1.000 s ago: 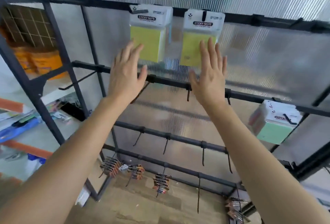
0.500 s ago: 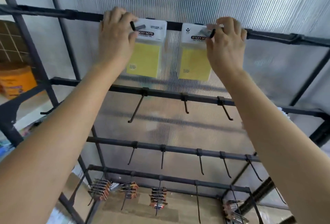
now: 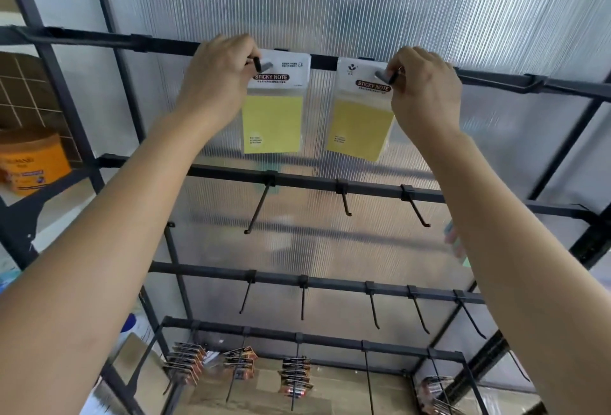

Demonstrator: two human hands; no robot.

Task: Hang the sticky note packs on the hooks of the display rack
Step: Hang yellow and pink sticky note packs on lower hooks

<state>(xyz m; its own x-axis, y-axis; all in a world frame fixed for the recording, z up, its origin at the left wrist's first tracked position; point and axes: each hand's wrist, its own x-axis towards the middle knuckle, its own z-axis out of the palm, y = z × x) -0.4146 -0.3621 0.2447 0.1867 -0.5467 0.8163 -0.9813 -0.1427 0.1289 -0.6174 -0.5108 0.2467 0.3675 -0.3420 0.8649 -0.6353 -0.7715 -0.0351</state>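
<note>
Nearest the viewer, both forearms reach up and forward to the top rail (image 3: 99,43) of the display rack. A second ago the two hands were flat and open, held below the packs at the level of the second rail. Half a second ago they had risen to the header cards, and they remain there now.

The left hand (image 3: 218,81) has its fingers (image 3: 246,51) curled in at the upper left corner of the left sticky note pack (image 3: 272,124), apparently pinching the header card beside the left hook (image 3: 256,62). The right hand (image 3: 426,90) mirrors this. Its fingers (image 3: 401,62) are curled at the upper right corner of the right sticky note pack (image 3: 360,127), by the tip of the right hook (image 3: 393,77). The backs of the hands hide the exact contact.

Judgement: both packs are already threaded on their hooks. The current step is seating or straightening them, not a first hanging, so this pair is close to complete.

- **Position:** the two packs hang side by side from the top rail, apart from each other.
- **Long axis:** vertical on both, with the white header up and the yellow pad down.
- **Facing:** the printed faces point outward toward the viewer.
- **Alignment:** the left pack hangs square. The right pack appears slightly skewed, its lower edge sloping down to the right.

Below, the empty hooks (image 3: 261,206) on the second rail remain available. Behind everything stands the ribbed translucent panel (image 3: 363,1).
</note>
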